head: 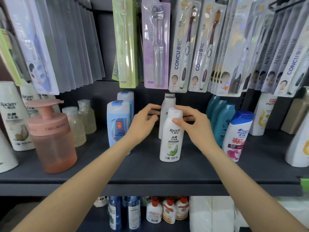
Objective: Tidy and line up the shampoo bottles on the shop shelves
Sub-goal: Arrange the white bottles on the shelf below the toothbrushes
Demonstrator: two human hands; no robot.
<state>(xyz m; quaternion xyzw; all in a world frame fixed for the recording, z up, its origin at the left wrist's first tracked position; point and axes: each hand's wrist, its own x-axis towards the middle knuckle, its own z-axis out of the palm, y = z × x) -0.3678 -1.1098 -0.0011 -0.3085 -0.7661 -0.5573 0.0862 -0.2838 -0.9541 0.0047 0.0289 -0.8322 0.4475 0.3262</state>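
A small white Raclen shampoo bottle (pixel 170 144) stands upright at the middle of the dark shelf (pixel 150 174). My right hand (pixel 195 124) grips it at the cap, thumb on the front and fingers over the top. Two more white bottles (pixel 168 104) line up behind it. My left hand (pixel 143 121) hovers just left of that row, fingers loosely curled, fingertips at the second bottle, holding nothing. Left of my hands stand two pale blue shampoo bottles (pixel 118 124), one behind the other.
Teal bottles (pixel 222 114) and a Head & Shoulders bottle (pixel 237 134) stand at the right. A pink pump jar (pixel 51 136) and large white Raclen bottles (pixel 11 118) stand at the left. Toothbrush packs (pixel 157 47) hang low above. Small bottles (pixel 168 210) fill the shelf below.
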